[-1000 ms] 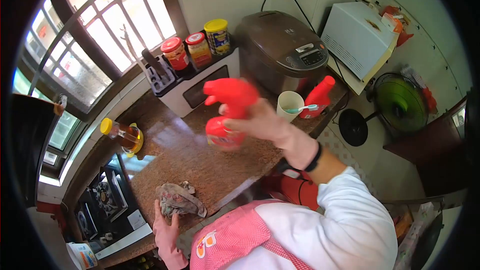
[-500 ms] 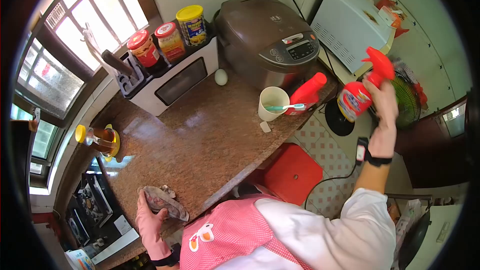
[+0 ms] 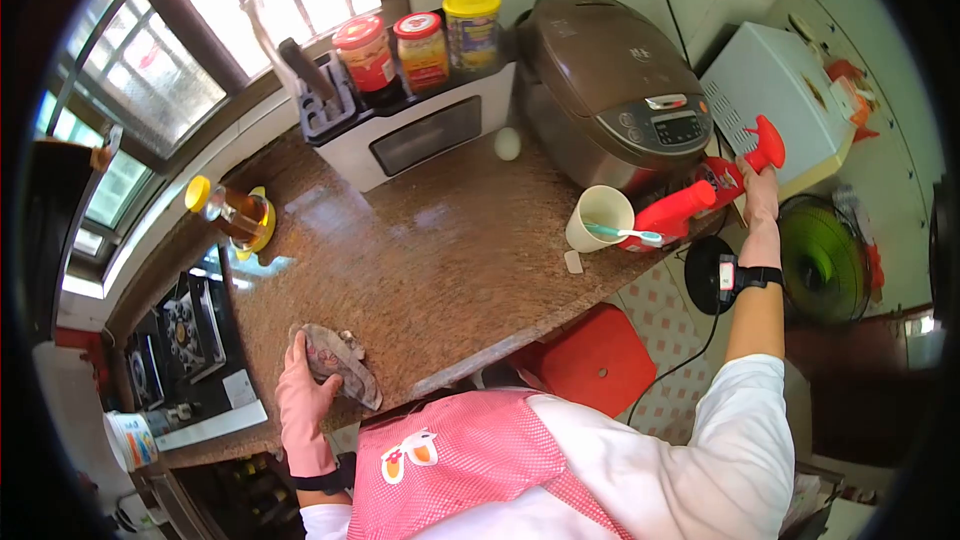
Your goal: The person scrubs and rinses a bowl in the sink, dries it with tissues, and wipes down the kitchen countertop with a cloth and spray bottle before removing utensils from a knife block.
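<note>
My left hand [image 3: 306, 395], in what looks like a pink rubber glove, grips a crumpled grey patterned cloth [image 3: 337, 362] on the counter near its front edge. At the far right, my bare right hand [image 3: 760, 190] is closed round the neck of a red spray bottle [image 3: 768, 148]. The spray bottle stands upright at the counter's right end, beside the rice cooker [image 3: 612, 90]; its lower body is partly hidden. In front of it is a red bottle [image 3: 672, 212]. A cream cup [image 3: 598, 218] with a green-and-white toothbrush [image 3: 625, 233] stands next to that.
A knife-and-spice rack [image 3: 345, 155] bears several lidded jars along the back. A whitish egg [image 3: 507, 144] lies near it. An oil bottle [image 3: 235, 215] stands left, above the gas stove [image 3: 180, 330]. A red stool [image 3: 600, 360] and fan [image 3: 820, 260] are beyond the front edge.
My right hand has brought the spray bottle from beyond the counter's right edge to a place behind the red bottle. The view has shifted; my left hand stays on the cloth.
</note>
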`<action>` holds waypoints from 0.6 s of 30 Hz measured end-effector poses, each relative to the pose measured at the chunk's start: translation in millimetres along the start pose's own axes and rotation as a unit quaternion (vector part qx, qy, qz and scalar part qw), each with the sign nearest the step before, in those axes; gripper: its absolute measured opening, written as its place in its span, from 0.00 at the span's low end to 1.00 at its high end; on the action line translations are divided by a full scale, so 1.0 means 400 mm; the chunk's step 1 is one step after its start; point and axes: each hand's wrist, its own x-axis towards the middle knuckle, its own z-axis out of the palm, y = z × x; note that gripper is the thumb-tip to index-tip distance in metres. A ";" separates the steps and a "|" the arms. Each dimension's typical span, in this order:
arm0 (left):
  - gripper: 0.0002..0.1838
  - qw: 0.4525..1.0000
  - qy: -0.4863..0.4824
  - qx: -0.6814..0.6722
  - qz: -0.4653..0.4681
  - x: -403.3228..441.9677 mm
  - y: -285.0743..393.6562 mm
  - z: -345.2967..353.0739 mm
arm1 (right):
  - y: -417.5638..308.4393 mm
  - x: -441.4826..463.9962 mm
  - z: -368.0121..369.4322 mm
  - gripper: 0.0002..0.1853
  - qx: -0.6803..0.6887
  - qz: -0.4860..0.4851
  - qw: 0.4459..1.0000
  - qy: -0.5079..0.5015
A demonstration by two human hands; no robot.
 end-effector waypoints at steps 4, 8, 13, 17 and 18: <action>0.53 1.000 0.011 0.008 0.001 -0.007 -0.013 0.003 | 0.019 0.008 -0.062 0.29 -0.084 0.017 0.990 -0.109; 0.54 1.000 0.003 0.018 -0.009 -0.001 -0.015 0.002 | 0.004 -0.103 -0.143 0.38 0.022 0.018 0.998 0.061; 0.54 1.000 -0.005 0.023 -0.016 0.008 -0.008 -0.002 | -0.278 -0.478 0.026 0.17 0.189 -0.229 0.952 0.082; 0.54 0.998 -0.039 0.045 -0.031 0.023 0.007 -0.013 | -0.359 -0.635 0.312 0.27 0.041 -0.288 0.921 -0.261; 0.54 0.997 -0.047 0.044 -0.039 0.026 0.006 -0.016 | -0.333 -0.628 0.407 0.30 -0.022 -0.351 0.887 -0.300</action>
